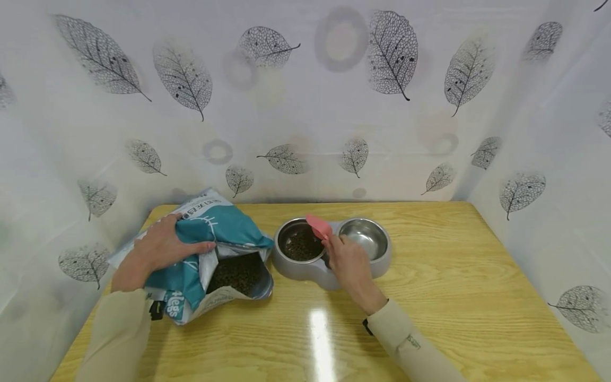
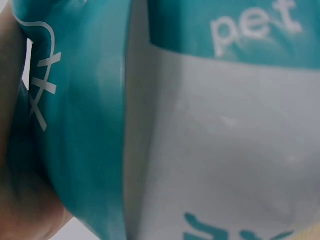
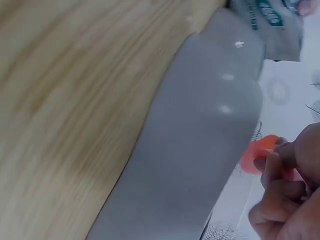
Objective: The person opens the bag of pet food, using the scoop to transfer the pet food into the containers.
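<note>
My right hand grips a pink scoop by its handle; the scoop is tilted over the left bowl of a grey double pet bowl. Brown kibble covers the bottom of that bowl, while the right steel bowl shows bare metal. In the right wrist view the fingers curl round the handle of the scoop. My left hand holds a teal and white pet food bag lying on its side. Its open mouth faces the bowls and shows kibble inside.
The wooden table carries the bag at the left and the double bowl near its back middle. A leaf-printed white curtain stands along the back and both sides.
</note>
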`<state>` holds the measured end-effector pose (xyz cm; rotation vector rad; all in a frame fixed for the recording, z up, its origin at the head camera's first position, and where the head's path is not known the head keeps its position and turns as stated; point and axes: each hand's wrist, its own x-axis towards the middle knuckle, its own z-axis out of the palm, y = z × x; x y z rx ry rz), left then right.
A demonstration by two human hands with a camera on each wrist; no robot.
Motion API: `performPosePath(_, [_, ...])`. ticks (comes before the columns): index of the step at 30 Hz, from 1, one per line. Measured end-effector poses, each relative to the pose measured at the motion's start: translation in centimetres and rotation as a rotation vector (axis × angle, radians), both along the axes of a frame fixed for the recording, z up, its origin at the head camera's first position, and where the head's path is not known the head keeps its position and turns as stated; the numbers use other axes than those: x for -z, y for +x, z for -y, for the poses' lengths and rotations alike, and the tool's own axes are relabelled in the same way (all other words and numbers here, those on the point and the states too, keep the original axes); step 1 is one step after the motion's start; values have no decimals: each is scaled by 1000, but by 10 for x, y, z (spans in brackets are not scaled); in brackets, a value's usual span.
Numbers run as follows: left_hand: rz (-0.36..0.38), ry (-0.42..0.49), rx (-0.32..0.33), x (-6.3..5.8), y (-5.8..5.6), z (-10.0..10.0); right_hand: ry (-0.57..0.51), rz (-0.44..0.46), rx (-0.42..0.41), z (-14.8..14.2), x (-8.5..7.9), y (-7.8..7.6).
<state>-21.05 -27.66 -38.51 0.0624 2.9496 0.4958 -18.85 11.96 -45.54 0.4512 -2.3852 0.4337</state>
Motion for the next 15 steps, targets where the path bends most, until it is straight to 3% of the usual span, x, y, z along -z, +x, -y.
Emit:
performPosePath(2, [3, 0, -1, 0, 0, 0, -105, 101, -43, 0, -4, 2])
performPosePath(6, [4, -2, 0, 0, 1, -1, -374, 393, -144, 1, -13, 8])
performPosePath(8, [3, -2, -1, 0, 1, -1, -454, 521, -205, 0, -17, 11])
performPosePath(11, [-1, -4, -1, 0, 1, 0, -500, 661, -364, 0, -20, 16])
performPosePath(15, [1, -7, -2, 1, 0, -1, -483, 802, -556, 5, -19, 22])
